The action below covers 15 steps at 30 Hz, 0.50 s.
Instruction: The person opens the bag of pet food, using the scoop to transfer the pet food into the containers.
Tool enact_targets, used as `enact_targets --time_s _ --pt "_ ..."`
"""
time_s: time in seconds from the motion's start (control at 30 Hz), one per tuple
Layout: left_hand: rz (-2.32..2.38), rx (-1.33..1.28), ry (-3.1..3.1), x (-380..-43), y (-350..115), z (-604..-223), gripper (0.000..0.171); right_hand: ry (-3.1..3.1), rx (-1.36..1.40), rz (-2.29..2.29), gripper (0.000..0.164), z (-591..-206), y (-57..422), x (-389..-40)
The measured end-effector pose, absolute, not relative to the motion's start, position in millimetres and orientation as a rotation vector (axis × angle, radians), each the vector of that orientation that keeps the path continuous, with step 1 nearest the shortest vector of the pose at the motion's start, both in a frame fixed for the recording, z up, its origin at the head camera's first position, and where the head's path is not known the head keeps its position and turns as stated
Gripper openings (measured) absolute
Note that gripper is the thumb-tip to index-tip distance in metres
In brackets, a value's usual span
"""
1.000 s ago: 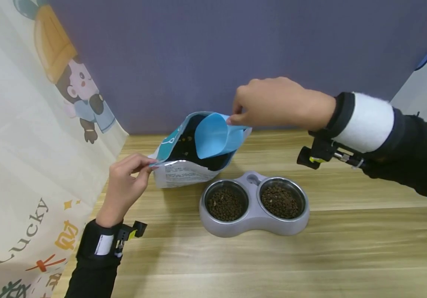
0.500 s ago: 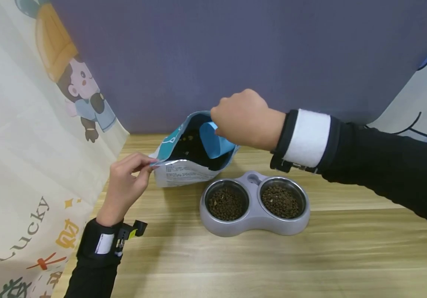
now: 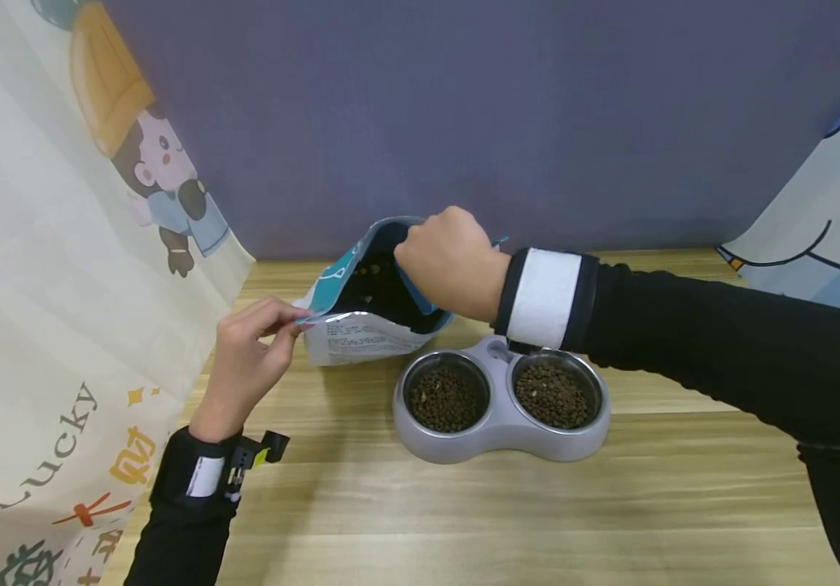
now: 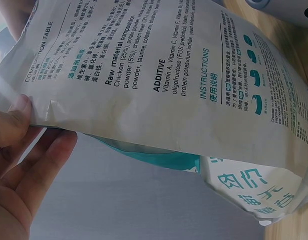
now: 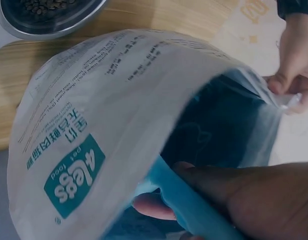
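A pet food bag (image 3: 361, 340), white and teal with printed text, stands with its mouth spread wide and dark kibble inside. My left hand (image 3: 255, 358) pinches the left corner of its rim between thumb and fingers. At the bag's right side, my right hand (image 3: 452, 264) grips a blue scoop (image 5: 186, 200) and reaches into the mouth. Most of the scoop is hidden by the hand and the bag wall. In front of the bag sits a pale lilac double bowl (image 3: 500, 439), its two metal-lined bowls holding brown kibble.
The wood-grain table (image 3: 420, 521) meets a grey-blue backdrop (image 3: 464, 98) just behind the bag. A printed cream cloth (image 3: 39, 325) hangs along the left, and another printed cloth (image 3: 823, 220) hangs at the right. My right forearm passes above the right bowl.
My right hand has moved left and down with the scoop, from above the bag's right rim into its mouth. My left hand stays at the rim corner, and the bowls have not moved.
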<state>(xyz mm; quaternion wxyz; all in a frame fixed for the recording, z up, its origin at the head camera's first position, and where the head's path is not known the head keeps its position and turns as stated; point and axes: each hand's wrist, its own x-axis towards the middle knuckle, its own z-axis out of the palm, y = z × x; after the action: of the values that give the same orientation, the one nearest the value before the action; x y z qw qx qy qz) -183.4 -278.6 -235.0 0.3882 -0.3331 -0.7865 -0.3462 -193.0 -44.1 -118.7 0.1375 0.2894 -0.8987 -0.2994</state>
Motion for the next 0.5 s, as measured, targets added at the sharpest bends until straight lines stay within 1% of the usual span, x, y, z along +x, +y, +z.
enact_targets --time_s 0.27,0.5 --pt "-0.882 -0.848 -2.010 -185.1 -280.5 -236.0 0.023 -2.661 0.740 -0.934 0.008 -132.4 -60.3 -199.7" --pt "-0.875 -0.851 -2.020 -185.2 -280.5 -236.0 0.023 -2.703 0.690 -0.981 0.014 -144.9 -68.3 -206.8"
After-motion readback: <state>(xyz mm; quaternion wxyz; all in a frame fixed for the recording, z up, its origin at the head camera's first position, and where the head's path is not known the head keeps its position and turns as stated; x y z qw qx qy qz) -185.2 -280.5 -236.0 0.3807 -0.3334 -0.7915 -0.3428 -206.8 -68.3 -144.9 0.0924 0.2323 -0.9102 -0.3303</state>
